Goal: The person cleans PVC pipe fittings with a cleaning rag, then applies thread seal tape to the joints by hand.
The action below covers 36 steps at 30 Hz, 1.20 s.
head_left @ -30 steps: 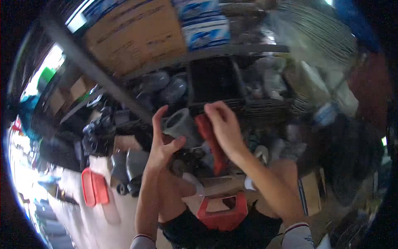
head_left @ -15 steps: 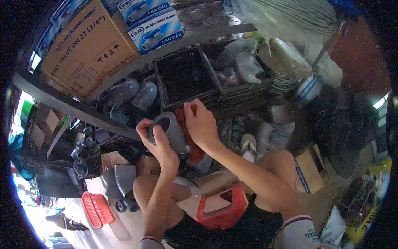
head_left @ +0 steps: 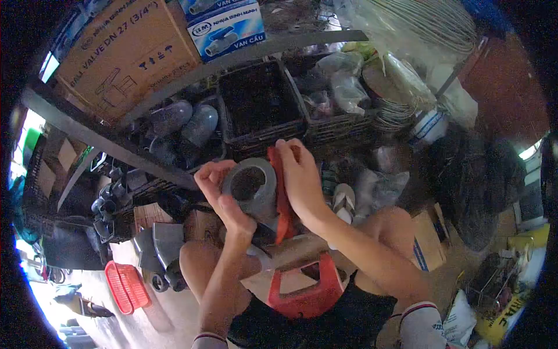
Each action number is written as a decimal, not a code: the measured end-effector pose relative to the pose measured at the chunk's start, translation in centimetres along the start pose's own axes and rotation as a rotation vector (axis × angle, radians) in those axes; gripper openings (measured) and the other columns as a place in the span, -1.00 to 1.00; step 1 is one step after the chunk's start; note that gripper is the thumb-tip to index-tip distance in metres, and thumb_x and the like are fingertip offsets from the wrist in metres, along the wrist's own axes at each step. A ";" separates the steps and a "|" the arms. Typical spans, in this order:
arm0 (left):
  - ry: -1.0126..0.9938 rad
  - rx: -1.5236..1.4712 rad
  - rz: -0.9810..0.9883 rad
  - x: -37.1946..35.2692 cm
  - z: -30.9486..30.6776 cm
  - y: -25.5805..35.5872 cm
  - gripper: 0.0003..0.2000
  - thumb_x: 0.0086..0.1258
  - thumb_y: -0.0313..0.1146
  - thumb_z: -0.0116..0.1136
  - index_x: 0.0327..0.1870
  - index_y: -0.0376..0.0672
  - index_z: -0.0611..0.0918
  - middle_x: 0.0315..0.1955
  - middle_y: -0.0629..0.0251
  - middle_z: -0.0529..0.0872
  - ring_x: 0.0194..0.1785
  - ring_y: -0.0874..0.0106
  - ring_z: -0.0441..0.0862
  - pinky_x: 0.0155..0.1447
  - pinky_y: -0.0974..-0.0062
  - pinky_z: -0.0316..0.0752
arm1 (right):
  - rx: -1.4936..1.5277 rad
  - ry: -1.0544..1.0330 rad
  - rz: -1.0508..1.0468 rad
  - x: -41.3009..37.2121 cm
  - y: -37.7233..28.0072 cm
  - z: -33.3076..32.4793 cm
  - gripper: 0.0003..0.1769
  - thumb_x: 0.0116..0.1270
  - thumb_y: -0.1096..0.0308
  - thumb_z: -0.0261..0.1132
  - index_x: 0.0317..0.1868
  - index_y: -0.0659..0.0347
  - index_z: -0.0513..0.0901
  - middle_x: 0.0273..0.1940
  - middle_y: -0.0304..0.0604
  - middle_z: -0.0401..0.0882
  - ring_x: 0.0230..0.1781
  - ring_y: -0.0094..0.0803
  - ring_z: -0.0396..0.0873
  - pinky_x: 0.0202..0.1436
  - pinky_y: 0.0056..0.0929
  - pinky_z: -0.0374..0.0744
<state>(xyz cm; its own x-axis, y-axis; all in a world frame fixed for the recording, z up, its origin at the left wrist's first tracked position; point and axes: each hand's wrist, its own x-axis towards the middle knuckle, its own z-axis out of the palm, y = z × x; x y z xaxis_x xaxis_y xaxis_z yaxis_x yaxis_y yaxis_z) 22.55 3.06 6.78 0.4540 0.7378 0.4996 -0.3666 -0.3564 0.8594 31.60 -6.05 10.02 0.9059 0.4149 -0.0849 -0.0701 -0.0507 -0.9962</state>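
Observation:
A grey pipe fitting [head_left: 268, 203] with a round opening faces up between my hands. My left hand [head_left: 225, 195] is at its left side, fingers and thumb bent around the rim. A red cloth [head_left: 283, 200] hangs along the fitting's right side. My right hand [head_left: 302, 180] presses the cloth from the right, its fingertips at the cloth's top edge. A red plastic stool [head_left: 308, 294] shows between my legs.
Black crates [head_left: 261, 136] stand on the shelf ahead, beside grey domed fittings [head_left: 200, 125]. A cardboard box [head_left: 128, 61] is at upper left. A red basket [head_left: 127, 287] sits on the floor at left, near grey pipe fittings [head_left: 168, 244]. An open carton [head_left: 429, 238] lies at right.
The fitting has turned so its opening faces me more and has shifted slightly right. My right hand and the red cloth have also moved right, and the cloth now hangs narrower.

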 end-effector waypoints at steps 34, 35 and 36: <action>0.150 -0.216 -0.584 -1.6 2.3 1.8 -0.39 0.54 0.20 -0.18 0.10 -0.28 0.54 -0.04 0.23 0.58 0.00 0.41 0.48 0.20 0.44 0.34 | -0.167 0.160 -0.194 1.1 1.8 0.9 -0.60 0.53 0.08 0.06 -0.17 0.32 0.51 -0.33 0.16 0.66 -0.24 0.18 0.63 -0.14 -0.02 0.52; 0.207 -0.061 -0.498 -1.6 3.0 2.3 -0.44 0.53 0.15 -0.12 0.07 -0.26 0.55 -0.07 0.27 0.58 -0.02 0.43 0.46 0.18 0.46 0.33 | -0.167 0.135 -0.142 0.5 2.3 1.2 -0.60 0.54 0.08 0.05 -0.17 0.32 0.52 -0.31 0.17 0.66 -0.22 0.18 0.63 -0.13 -0.02 0.52; 0.269 0.094 -0.412 -1.6 3.4 2.5 -0.50 0.53 0.09 -0.06 0.04 -0.25 0.56 -0.11 0.31 0.57 -0.04 0.46 0.44 0.16 0.48 0.33 | -0.170 0.105 -0.089 -0.2 2.1 1.4 -0.60 0.54 0.09 0.05 -0.16 0.32 0.52 -0.30 0.18 0.66 -0.21 0.18 0.63 -0.12 -0.02 0.53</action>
<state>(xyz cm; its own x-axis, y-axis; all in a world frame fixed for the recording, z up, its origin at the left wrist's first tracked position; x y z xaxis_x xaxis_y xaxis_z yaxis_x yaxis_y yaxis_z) 23.62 -0.95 8.49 0.3158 0.9453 0.0815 -0.1208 -0.0452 0.9916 30.67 -4.99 7.92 0.9445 0.3281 0.0141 0.0754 -0.1747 -0.9817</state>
